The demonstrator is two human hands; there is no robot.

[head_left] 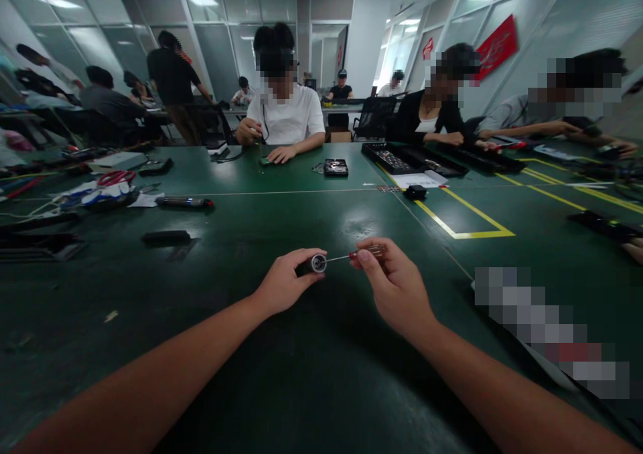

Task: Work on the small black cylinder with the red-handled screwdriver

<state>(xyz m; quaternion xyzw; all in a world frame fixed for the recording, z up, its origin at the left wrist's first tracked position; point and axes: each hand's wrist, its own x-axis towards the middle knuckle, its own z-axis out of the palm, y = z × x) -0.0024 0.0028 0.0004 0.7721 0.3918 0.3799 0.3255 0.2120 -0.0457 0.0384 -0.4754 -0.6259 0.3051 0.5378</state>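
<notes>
At the far left of the green counter [251,230], a dark tray [43,248] lies near the edge of view. Behind it and slightly to the right is a pile of white-and-blue cloth [108,193], with red loops [116,177] resting on top. Next along is a black cylinder with a red end [185,203], lying on its side; a black block [165,238] lies nearer the wearer.

At centre, the left hand [289,280] has its fingers closed around a dark tubular part [318,263], held above the counter with its round, metallic-rimmed end facing the wearer. Behind, a person in a white shirt [289,122] sits across the counter, with a small open device [336,167] lying to one side.

To the right of the part, the right hand [399,283] pinches the handle of a slim screwdriver [374,251] between thumb and fingers. The shaft points left to the part's open end; whether the tip sits inside or only touches the rim cannot be told at this size.

Farther right, a small black cube [416,192] stands near a yellow tape outline [479,234], and a pixelated sheet [547,337] lies nearer the wearer.
</notes>
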